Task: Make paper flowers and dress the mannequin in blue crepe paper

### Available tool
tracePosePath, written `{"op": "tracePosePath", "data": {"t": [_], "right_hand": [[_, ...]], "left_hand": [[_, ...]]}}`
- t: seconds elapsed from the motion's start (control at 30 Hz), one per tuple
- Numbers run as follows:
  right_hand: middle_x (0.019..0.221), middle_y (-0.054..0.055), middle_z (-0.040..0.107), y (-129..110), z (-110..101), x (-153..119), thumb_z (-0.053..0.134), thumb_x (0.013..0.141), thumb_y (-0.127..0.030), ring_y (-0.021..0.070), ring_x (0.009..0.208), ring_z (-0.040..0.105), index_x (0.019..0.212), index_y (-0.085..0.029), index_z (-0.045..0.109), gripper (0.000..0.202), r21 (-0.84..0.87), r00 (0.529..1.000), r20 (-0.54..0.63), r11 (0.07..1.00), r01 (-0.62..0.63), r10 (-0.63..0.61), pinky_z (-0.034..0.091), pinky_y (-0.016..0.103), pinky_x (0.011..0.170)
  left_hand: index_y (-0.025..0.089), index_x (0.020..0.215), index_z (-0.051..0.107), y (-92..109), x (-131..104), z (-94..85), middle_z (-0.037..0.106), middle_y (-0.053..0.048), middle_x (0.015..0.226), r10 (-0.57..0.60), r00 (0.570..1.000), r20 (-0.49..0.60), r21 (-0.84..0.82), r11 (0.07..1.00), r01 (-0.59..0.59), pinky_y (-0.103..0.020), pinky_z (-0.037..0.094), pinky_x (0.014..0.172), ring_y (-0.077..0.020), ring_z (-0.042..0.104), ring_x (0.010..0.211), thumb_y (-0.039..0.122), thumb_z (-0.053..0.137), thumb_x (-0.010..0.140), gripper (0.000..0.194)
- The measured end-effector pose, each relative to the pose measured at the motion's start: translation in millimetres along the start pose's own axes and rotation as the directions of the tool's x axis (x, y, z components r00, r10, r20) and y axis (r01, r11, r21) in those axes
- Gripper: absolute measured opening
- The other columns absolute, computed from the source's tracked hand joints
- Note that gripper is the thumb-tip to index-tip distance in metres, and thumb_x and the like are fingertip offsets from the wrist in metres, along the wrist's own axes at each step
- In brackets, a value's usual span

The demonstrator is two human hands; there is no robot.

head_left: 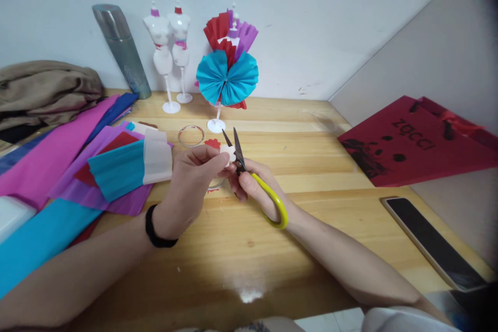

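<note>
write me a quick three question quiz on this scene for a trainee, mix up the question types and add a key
1. Which hand holds the scissors?
2. True or false: the scissors' blades are fully closed together.
3. What colour is the pleated bow on the dress form nearest the hands?
A) yellow
B) turquoise blue
C) black

Key:
1. The right hand.
2. False: the blades stand apart, close to the white scalloped piece pinched in the fingers of the left hand.
3. B
</note>
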State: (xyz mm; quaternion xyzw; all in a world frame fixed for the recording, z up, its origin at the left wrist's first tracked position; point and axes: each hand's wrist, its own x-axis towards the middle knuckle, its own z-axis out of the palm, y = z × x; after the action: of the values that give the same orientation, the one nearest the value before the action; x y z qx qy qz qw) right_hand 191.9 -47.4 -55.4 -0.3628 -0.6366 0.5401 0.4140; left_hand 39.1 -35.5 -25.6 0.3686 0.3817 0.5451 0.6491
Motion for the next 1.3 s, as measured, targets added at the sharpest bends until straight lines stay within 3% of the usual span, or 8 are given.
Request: {"op": "tracePosePath", "data": {"t": [0.2,0.43,0.7,1.3], "right_hand": [[0.067,-0.003,0.047,2.5,1.3,-0.5,0.053,0.089,-0.067,0.0100,0.050,0.044,0.091,-0.019,0.056,0.048,0.023,1.000,-0.012,1.000,-0.001,0.001,0.036,0.025,0.047],[0.069,-0.002,0.051,5.1,1.1,-1.4,0.054,0.089,-0.067,0.0095,0.050,0.045,0.088,-0.018,0.057,0.049,0.056,1.000,-0.019,0.998,-0.009,0.010,0.038,0.025,0.047],[0.069,-0.002,0.052,5.0,1.3,-1.5,0.055,0.087,-0.069,0.0087,0.050,0.045,0.087,-0.017,0.057,0.052,0.084,1.000,-0.028,0.996,0.001,0.001,0.038,0.024,0.047],[0.067,-0.003,0.051,3.4,1.8,-1.8,0.056,0.085,-0.071,0.0088,0.048,0.044,0.090,-0.018,0.059,0.053,0.107,0.999,-0.033,0.994,-0.031,0.035,0.036,0.025,0.046]], "left_hand": [[0.017,0.058,0.069,-0.9,-1.7,1.0,0.072,-0.001,0.061,0.008,1.000,-0.022,0.030,1.000,-0.007,-0.026,0.059,0.060,-0.0146,0.069,0.056,0.024,0.080,0.069,0.018],[0.018,0.064,0.074,-3.6,-4.9,-0.4,0.075,-0.001,0.066,0.000,1.000,-0.026,0.033,0.999,0.001,-0.027,0.061,0.067,-0.0152,0.071,0.062,0.023,0.080,0.070,0.010],[0.018,0.065,0.075,-5.2,-4.4,-1.5,0.075,-0.001,0.067,-0.018,0.999,0.027,0.006,1.000,0.018,-0.028,0.061,0.063,-0.0159,0.071,0.060,0.025,0.080,0.072,0.010],[0.018,0.064,0.075,-1.9,-5.6,0.7,0.075,-0.002,0.066,-0.045,0.998,0.033,-0.014,0.999,0.045,-0.030,0.060,0.058,-0.0168,0.069,0.056,0.026,0.081,0.069,0.011]]}}
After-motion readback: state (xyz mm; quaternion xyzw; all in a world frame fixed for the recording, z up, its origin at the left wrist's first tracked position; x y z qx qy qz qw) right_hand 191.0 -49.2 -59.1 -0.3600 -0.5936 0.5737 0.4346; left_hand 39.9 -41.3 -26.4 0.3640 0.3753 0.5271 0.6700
